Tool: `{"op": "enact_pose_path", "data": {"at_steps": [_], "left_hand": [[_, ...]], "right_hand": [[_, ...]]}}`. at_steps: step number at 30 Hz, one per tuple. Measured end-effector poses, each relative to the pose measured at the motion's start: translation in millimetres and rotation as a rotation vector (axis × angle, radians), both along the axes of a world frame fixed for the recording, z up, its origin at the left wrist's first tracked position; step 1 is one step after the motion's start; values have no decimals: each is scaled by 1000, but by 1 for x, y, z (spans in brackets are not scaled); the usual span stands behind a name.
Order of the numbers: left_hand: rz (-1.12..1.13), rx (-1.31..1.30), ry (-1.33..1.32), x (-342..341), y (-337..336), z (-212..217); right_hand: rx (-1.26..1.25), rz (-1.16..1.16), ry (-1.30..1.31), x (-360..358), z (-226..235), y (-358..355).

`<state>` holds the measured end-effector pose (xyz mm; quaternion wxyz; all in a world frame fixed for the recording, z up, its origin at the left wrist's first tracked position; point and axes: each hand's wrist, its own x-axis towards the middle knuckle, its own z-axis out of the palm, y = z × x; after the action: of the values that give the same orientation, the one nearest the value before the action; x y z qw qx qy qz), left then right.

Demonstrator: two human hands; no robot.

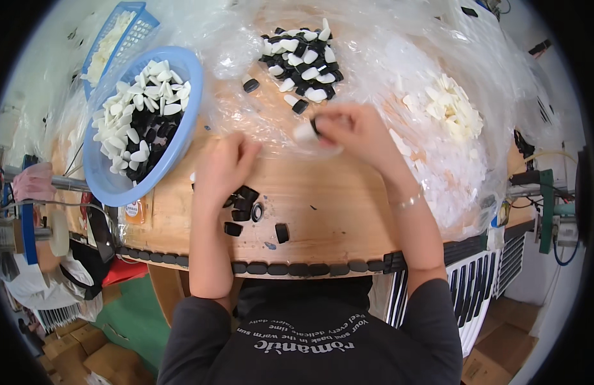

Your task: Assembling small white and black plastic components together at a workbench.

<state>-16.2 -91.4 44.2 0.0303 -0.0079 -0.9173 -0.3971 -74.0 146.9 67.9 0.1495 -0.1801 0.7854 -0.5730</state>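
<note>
1. Head view: your right hand (348, 131) pinches a white-and-black piece (305, 133) between thumb and fingers, over the middle of the table, its white end pointing left.
2. Your left hand (225, 163) is loosely curled to the left of it and slightly blurred; you cannot tell from this angle whether its fingers hold anything.
3. Beyond your hands lies a pile of black-and-white pieces (303, 64), with two loose pieces (297, 104) on its near side.
4. On your left, a blue oval basin (195, 83) holds white parts and black parts; it partly hides a blue basket (143, 31) of pale parts behind it.
5. Just right of your left forearm sit several black caps (245, 204), with another black cap (282, 232) set apart; the forearm stands close against the group.
6. To your right, a heap of cream parts (452, 109) rests on crumpled clear plastic sheeting (400, 38), which also spreads over the far side.
7. Your wooden table (329, 205) has a row of dark blocks (278, 269) along its near edge.
8. Around you are a pink cloth (34, 183) on a metal fixture at left, green flooring (127, 314) and cardboard boxes (117, 366) below, and a white slatted rack (470, 289) at lower right.
</note>
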Motion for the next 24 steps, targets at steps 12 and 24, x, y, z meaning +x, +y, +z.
{"op": "enact_pose_path", "data": {"at_steps": [12, 24], "left_hand": [[-81, -332, 16, -8, -7, -45], [-414, 270, -249, 4, 22, 0]], "right_hand": [[219, -29, 257, 24, -27, -15], [-45, 133, 298, 42, -58, -13]]}}
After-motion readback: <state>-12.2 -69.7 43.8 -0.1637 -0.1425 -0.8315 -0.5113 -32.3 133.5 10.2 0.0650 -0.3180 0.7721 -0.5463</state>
